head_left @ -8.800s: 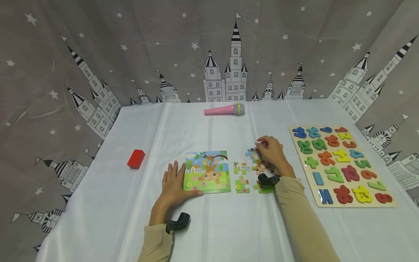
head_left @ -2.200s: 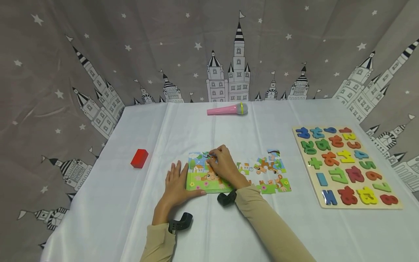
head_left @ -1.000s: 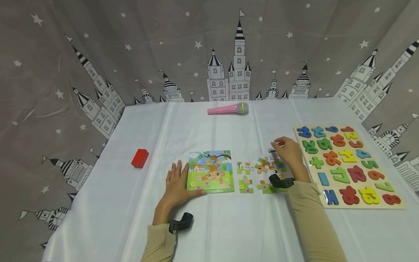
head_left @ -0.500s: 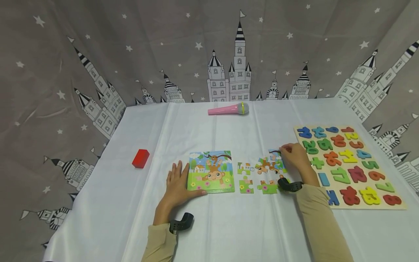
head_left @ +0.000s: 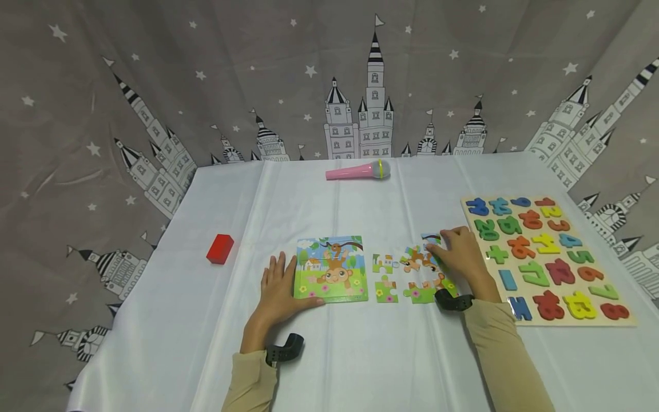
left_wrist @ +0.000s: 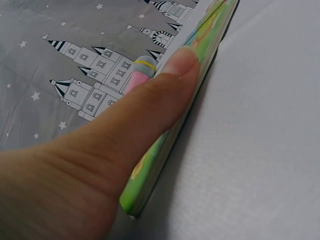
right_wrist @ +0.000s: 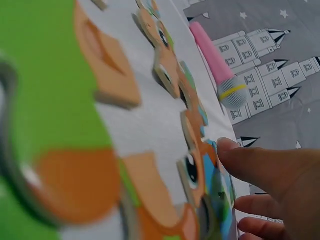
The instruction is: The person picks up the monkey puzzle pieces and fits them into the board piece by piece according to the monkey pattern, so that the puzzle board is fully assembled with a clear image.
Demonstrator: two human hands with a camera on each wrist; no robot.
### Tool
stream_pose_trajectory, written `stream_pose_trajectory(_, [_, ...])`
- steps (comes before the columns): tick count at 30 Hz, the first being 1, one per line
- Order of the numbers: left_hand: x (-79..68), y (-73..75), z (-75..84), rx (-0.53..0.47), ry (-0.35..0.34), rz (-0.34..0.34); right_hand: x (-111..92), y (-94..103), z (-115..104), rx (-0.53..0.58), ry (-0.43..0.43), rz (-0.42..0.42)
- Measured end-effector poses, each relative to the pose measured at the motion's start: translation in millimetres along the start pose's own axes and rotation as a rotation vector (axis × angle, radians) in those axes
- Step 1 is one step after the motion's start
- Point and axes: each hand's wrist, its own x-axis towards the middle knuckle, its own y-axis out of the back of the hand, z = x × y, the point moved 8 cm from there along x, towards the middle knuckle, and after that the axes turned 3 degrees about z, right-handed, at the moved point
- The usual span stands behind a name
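My left hand (head_left: 276,292) lies spread at the left side of a square board (head_left: 332,269) printed with a monkey picture. Its thumb rests along the board's lower edge; the left wrist view shows the thumb (left_wrist: 150,107) on that edge. Right of the board lie jigsaw pieces (head_left: 419,296) of the same picture, some joined, some apart. My right hand (head_left: 463,254) is at their upper right, thumb and forefinger pinching the corner piece with the branch (head_left: 429,237). In the right wrist view the thumb (right_wrist: 250,160) touches a piece's edge; part of the pieces is hidden.
A wooden number board (head_left: 551,263) with coloured numerals lies to the right, close to my right forearm. A pink toy microphone (head_left: 355,171) lies at the back of the white-covered table (head_left: 268,200). A red block (head_left: 220,249) sits at the left.
My right hand went to the picture board, then back to the pieces; lately its thumb came over the corner piece. Several pieces now lie farther right than at first. My left hand stays put.
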Motion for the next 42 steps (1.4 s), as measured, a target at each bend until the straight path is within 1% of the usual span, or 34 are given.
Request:
stream_pose_trajectory(6, [-0.1,1.4,0.9,0.004,0.001,-0.001,-3,-3.9,-2,-0.036,-0.023,0.023])
stream_pose_trajectory(16, [0.4,0.7,0.8,-0.001,0.0,-0.004,-4,-4.0,-1,0.002,-0.085,0.044])
stream_pose_trajectory(20, [0.4,0.1,1.3,0.002,-0.005,-0.006,-4,-1.8,0,0.022,-0.097,0.076])
stream_pose_trajectory(24, [0.3,0.2,1.7,-0.002,-0.004,-0.003,-3,2.9,-3,0.036,-0.073,0.13])
stream_pose_trajectory(27, [0.4,0.2,2.0,0.001,-0.003,-0.001,-2,5.0,-4,0.055,-0.045,0.152])
stream_pose_trajectory(31, [0.4,0.0,2.0,0.006,-0.003,0.0,-2,5.3,-7,0.11,-0.016,0.148])
stream_pose_trajectory(38, [0.5,0.1,1.0,-0.005,0.003,0.0,-3,0.5,-8,0.227,-0.035,0.124])
stream_pose_trajectory(42, [0.6,-0.6,0.0,0.0,0.01,-0.005,-3,-0.7,-14,0.234,0.017,0.133])
